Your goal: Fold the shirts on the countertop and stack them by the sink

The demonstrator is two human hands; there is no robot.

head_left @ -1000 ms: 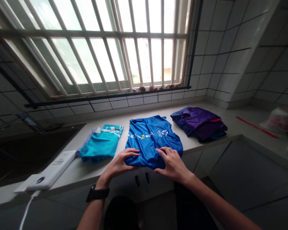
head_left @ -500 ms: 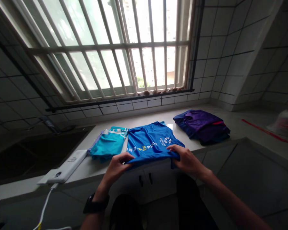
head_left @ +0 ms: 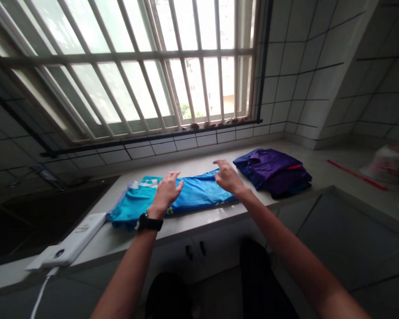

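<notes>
A blue shirt (head_left: 199, 195) lies folded over into a narrow band on the counter, part of its print showing along the near edge. Over its left end is my left hand (head_left: 168, 190), fingers apart and holding nothing. My right hand (head_left: 228, 177) hovers at the shirt's far right end, its fingers spread and curved. Whether either hand touches the cloth I cannot tell. Left of the blue shirt lies a folded teal shirt (head_left: 131, 204) with white lettering, partly behind my left hand. A pile of dark blue and purple clothes (head_left: 275, 170) rests to the right.
A white power strip (head_left: 76, 239) with a plugged-in cable lies at the counter's left front, beside the dark sink (head_left: 46, 217). Farther right are a red strip (head_left: 355, 175) and a clear plastic bag (head_left: 389, 166). A barred window (head_left: 136, 57) stands behind the counter.
The blue shirt's near edge has been folded away from me, making it narrower. Both hands have moved forward over it and let go of the hem. The view has shifted slightly.
</notes>
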